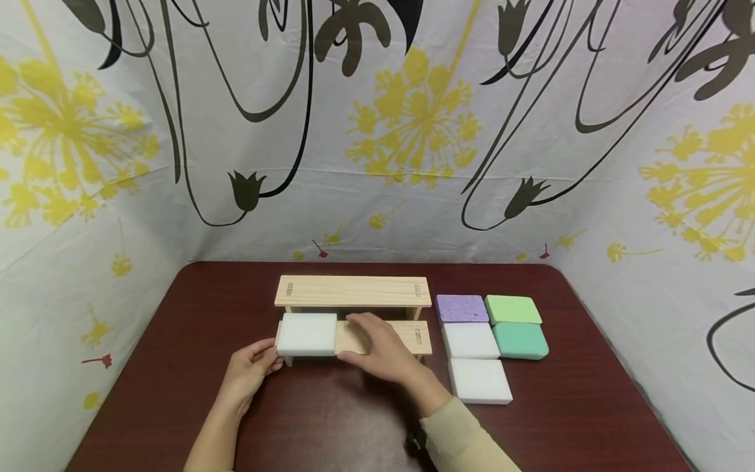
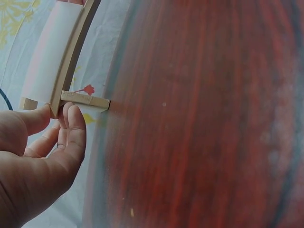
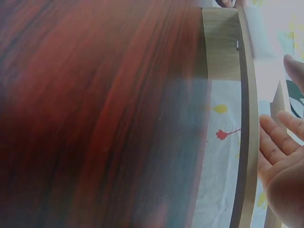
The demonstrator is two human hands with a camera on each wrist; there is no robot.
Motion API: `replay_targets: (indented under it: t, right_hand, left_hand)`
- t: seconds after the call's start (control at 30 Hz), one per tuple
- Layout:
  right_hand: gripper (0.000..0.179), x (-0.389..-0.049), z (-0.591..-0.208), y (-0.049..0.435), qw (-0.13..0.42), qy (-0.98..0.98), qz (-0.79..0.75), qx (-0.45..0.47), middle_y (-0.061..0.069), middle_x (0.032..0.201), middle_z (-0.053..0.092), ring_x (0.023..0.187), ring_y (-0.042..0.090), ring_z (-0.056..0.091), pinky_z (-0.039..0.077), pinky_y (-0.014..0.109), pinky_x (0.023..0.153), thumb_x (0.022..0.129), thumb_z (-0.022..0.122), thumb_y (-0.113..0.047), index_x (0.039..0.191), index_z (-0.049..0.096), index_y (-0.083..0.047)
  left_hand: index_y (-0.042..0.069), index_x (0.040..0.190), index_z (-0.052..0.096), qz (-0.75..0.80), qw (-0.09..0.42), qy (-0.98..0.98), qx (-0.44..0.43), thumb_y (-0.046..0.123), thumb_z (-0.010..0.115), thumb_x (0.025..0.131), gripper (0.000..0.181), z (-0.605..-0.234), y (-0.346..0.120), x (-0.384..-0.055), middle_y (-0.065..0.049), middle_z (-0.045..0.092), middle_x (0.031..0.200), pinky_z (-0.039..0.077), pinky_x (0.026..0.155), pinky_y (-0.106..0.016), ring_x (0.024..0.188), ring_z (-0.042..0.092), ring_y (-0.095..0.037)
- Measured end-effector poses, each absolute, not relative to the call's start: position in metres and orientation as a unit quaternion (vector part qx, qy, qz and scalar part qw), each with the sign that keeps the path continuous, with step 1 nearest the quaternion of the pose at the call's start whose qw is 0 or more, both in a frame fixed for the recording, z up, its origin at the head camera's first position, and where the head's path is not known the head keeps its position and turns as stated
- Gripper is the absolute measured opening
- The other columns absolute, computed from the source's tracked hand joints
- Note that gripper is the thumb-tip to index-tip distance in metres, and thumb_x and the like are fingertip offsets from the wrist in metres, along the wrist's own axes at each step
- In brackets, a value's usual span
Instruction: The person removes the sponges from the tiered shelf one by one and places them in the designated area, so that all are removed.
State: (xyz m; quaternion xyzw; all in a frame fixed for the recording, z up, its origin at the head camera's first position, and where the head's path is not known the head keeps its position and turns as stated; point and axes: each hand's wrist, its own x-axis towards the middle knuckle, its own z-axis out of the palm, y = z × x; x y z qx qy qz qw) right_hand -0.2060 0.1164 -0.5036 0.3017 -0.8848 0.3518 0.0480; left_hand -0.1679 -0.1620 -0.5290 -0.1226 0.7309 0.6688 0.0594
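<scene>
Two low wooden stands are on the table, one behind the other. My left hand pinches the left end of the front wooden stand, thumb above and fingers below the board's edge. A white sponge lies flat on the left part of this stand; in the left wrist view the same white sponge runs along the board. My right hand is over the board just right of that sponge, fingers and thumb spread with nothing between them. Whether it touches the board, I cannot tell.
The rear wooden stand is just behind. To the right lie a purple sponge, a light green sponge, a teal sponge and two white sponges. Patterned cloth hangs around the dark red table.
</scene>
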Motion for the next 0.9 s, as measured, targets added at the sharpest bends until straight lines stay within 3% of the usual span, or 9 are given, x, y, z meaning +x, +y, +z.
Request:
replay_targets:
  t: [0.37, 0.57, 0.9]
  right_hand:
    - [0.078, -0.208, -0.502, 0.101, 0.042, -0.899, 0.333, 0.281, 0.009, 0.139, 0.058, 0.128, 0.023, 0.055, 0.045, 0.039, 0.111, 0.084, 0.082, -0.048, 0.143, 0.054, -0.005]
    - [0.082, -0.209, -0.501, 0.093, 0.038, -0.900, 0.323, 0.289, 0.008, 0.137, 0.058, 0.126, 0.022, 0.055, 0.047, 0.038, 0.110, 0.083, 0.082, -0.049, 0.144, 0.051, -0.004]
    - [0.073, -0.210, -0.500, 0.086, 0.031, -0.896, 0.327, 0.299, 0.006, 0.138, 0.056, 0.124, 0.019, 0.055, 0.047, 0.035, 0.109, 0.084, 0.083, -0.042, 0.141, 0.054, -0.007]
  left_hand:
    - [-0.017, 0.137, 0.049, 0.670, 0.060, 0.729, -0.126, -0.002, 0.051, 0.104, 0.036, -0.529, -0.163, -0.167, -0.032, 0.061, 0.124, 0.061, 0.081, -0.025, 0.094, 0.068, -0.018]
    - [-0.017, 0.136, 0.049, 0.671, 0.060, 0.728, -0.127, -0.003, 0.051, 0.104, 0.036, -0.529, -0.163, -0.167, -0.033, 0.061, 0.123, 0.061, 0.081, -0.025, 0.094, 0.068, -0.017]
    - [-0.017, 0.135, 0.051, 0.676, 0.061, 0.724, -0.125, -0.003, 0.051, 0.103, 0.035, -0.529, -0.163, -0.168, -0.027, 0.065, 0.116, 0.061, 0.080, -0.025, 0.092, 0.067, -0.018]
